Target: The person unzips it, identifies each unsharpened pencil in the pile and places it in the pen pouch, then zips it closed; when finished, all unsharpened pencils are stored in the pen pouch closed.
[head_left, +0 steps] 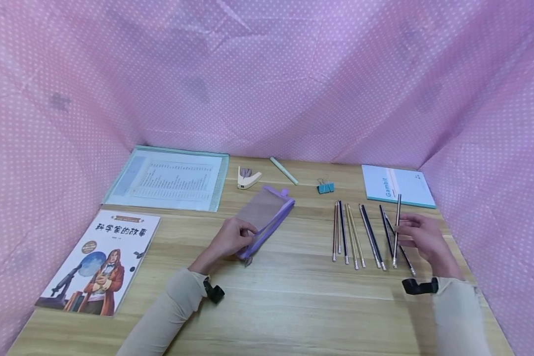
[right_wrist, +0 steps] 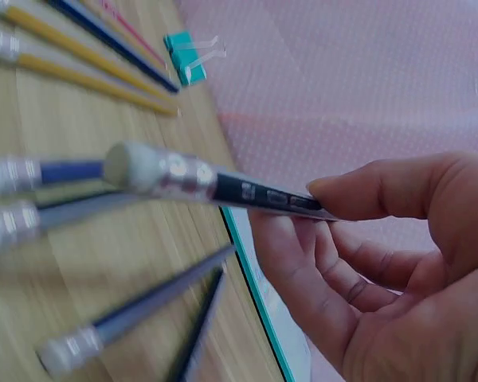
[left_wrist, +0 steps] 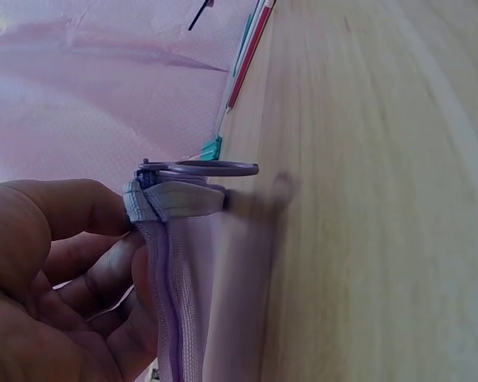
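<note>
A purple mesh zipper pouch (head_left: 267, 217) lies slantwise near the middle of the table. My left hand (head_left: 233, 238) pinches its near end; the left wrist view shows thumb and fingers on the zipper edge (left_wrist: 166, 263), beside the ring-shaped pull (left_wrist: 203, 168). On the right, my right hand (head_left: 422, 240) pinches a dark pencil (head_left: 398, 227) between thumb and fingers, its white eraser (right_wrist: 131, 169) pointing toward the wrist camera. Several more pencils (head_left: 356, 237), dark, yellow and reddish, lie in a loose row left of that hand, with two dark ones under the held pencil.
A teal binder clip (head_left: 325, 187), a pale green pen (head_left: 284, 171) and a cream stapler-like item (head_left: 248, 179) lie along the back. Left are a document folder (head_left: 169, 178) and an illustrated book (head_left: 98, 262). A Gambit notebook (head_left: 398, 185) sits back right. Pink dotted cloth (head_left: 267, 89) encloses the table.
</note>
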The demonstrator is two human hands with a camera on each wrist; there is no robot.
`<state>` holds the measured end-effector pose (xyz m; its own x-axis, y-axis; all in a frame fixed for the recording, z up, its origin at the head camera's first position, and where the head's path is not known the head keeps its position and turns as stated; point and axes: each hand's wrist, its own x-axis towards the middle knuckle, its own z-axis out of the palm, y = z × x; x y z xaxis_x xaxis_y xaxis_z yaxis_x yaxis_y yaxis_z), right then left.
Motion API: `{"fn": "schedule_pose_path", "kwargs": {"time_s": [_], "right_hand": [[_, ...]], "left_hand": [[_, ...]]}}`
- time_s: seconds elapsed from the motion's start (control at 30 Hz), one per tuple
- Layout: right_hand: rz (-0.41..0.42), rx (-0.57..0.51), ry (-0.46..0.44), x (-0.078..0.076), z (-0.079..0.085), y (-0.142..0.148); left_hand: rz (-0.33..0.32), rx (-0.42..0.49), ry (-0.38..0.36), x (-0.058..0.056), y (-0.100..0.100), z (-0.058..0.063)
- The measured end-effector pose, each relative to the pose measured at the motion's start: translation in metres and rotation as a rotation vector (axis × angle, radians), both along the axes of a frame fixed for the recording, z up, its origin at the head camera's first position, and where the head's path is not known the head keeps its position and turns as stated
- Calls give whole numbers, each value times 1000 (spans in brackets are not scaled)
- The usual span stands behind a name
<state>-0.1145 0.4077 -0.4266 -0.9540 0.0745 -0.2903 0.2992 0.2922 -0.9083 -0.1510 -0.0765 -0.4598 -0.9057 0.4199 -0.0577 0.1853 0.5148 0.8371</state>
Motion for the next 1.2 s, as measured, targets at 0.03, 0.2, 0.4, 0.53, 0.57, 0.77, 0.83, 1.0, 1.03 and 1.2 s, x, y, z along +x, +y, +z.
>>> {"fn": "schedule_pose_path", "kwargs": {"time_s": [0.03,0.2,0.4,0.53,0.57,0.77,0.83,1.0,1.03,1.2], "right_hand": [[0,-14,-2,-1,0,-3],[-2,-175,5,-2,0,-19],[15,-305,16,-2,1,-42],[21,-344,-6,-4,-3,-56],[27,-341,-11,-4,-4,-59],[53,-403,-44,-8,-14,-83],[63,-420,-55,-9,-16,-90],[94,-446,-71,-11,-21,-106],[98,-456,-72,-11,-21,-109],[121,-493,-72,-12,-24,-121]], "left_hand": [[2,1,-5,0,0,0],[34,-7,-23,1,1,1],[100,-3,-61,2,4,2],[128,10,-71,3,6,3],[132,12,-69,3,6,3],[145,42,-59,5,8,4],[146,53,-58,5,8,4],[150,67,-61,6,10,3],[150,69,-64,6,10,3],[157,74,-68,7,12,2]]}}
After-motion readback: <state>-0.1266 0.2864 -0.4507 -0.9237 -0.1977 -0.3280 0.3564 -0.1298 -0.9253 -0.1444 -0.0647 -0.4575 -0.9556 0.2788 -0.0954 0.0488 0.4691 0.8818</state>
